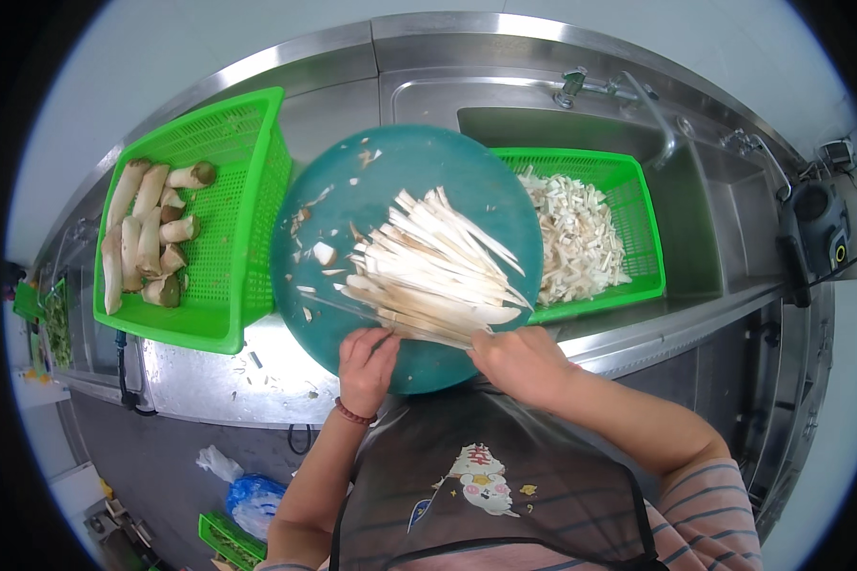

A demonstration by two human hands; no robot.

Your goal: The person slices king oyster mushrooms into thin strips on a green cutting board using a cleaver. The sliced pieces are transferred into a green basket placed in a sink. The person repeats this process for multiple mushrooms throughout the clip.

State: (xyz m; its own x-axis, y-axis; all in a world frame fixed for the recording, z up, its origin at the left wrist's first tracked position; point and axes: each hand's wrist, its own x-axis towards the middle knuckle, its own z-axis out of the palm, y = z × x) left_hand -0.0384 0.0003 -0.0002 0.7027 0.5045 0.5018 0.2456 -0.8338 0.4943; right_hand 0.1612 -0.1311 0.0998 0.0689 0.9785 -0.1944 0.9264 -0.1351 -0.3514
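Observation:
On a round teal cutting board (414, 160) lies a fanned pile of long, pale mushroom strips (435, 264). Along the near side of the pile runs a knife (343, 307), its thin blade pointing left. My right hand (518, 364) grips the knife at its right end. My left hand (366, 367), with a beaded bracelet on the wrist, has its fingertips bent at the near side of the blade, close to the strips. Whether those fingers pinch a strip is hidden. Small mushroom trimmings (324, 253) are scattered over the board's left part.
To the left stands a green plastic basket (218, 235) with several whole king oyster mushrooms (150, 228). Right of the board, a second green basket (646, 235) holds chopped mushroom pieces (578, 243), in a steel sink (685, 214). A faucet (650, 107) reaches over the sink.

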